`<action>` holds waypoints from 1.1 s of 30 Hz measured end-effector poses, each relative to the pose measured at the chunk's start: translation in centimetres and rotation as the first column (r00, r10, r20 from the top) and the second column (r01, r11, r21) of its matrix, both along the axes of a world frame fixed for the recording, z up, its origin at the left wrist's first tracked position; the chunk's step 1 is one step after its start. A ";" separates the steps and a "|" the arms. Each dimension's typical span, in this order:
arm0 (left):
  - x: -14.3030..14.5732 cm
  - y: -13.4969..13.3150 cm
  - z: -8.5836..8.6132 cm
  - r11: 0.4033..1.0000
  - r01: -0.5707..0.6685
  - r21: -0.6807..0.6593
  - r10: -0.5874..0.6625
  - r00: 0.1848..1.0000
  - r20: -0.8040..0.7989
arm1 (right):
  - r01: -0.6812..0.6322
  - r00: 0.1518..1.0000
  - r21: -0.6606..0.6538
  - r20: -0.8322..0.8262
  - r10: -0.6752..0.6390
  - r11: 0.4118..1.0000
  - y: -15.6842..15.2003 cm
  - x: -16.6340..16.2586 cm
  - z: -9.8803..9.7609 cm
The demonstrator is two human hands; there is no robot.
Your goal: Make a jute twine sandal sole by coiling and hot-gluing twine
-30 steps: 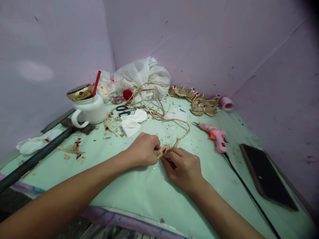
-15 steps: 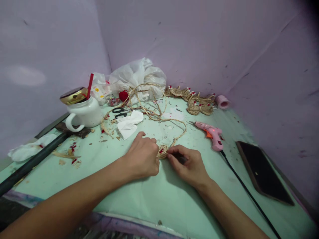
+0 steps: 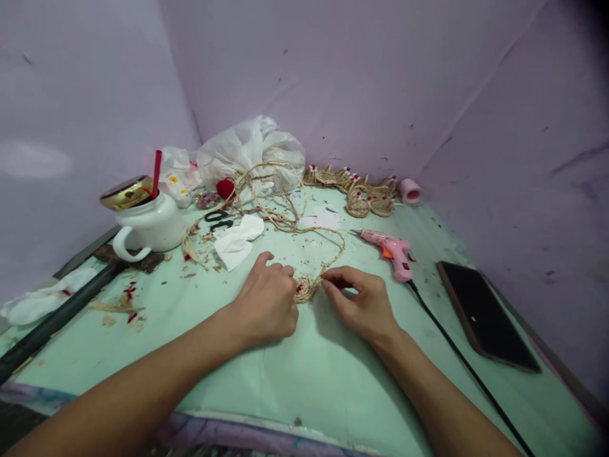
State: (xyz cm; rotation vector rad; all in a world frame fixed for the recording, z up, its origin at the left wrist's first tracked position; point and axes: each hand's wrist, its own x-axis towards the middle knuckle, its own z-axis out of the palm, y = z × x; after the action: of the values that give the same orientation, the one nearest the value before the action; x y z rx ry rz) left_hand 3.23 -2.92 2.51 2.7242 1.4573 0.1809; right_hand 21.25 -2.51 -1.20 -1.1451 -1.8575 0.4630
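Observation:
A small flat coil of braided straw cord (image 3: 307,290) with a red mark lies on the pale green table in front of me. My left hand (image 3: 270,297) is closed at the coil's left edge and holds it down; its fingertips are hidden. At the right edge, my right hand (image 3: 359,298) pinches the braided cord (image 3: 335,254) between thumb and forefinger. From there the cord loops back across the table into a loose tangle. A pink glue gun (image 3: 390,251) rests to the right, with its black cable running toward me.
At left stand a white mug (image 3: 155,225) and a hammer-like tool with a black handle (image 3: 61,317). Scissors (image 3: 219,220), crumpled tissue (image 3: 235,241) and a plastic bag (image 3: 257,152) lie farther back. Finished straw pieces (image 3: 371,202) line the wall. A phone (image 3: 485,314) lies right.
My right fingers have drawn slightly away from the coil along the cord, so more of the coil shows. The left hand stays on it. The whole view has shifted a little.

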 end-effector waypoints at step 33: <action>-0.4 0.3 -0.7 0.999 -0.031 -0.016 0.031 0.999 0.028 | -0.100 0.995 0.103 -0.005 0.101 0.990 0.5 0.3 0.6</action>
State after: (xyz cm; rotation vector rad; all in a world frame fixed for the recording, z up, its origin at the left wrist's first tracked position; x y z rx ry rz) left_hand 2.87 -2.64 1.82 2.6769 1.4878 0.2071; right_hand 21.55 -1.98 -0.63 -0.9829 -1.9133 0.4240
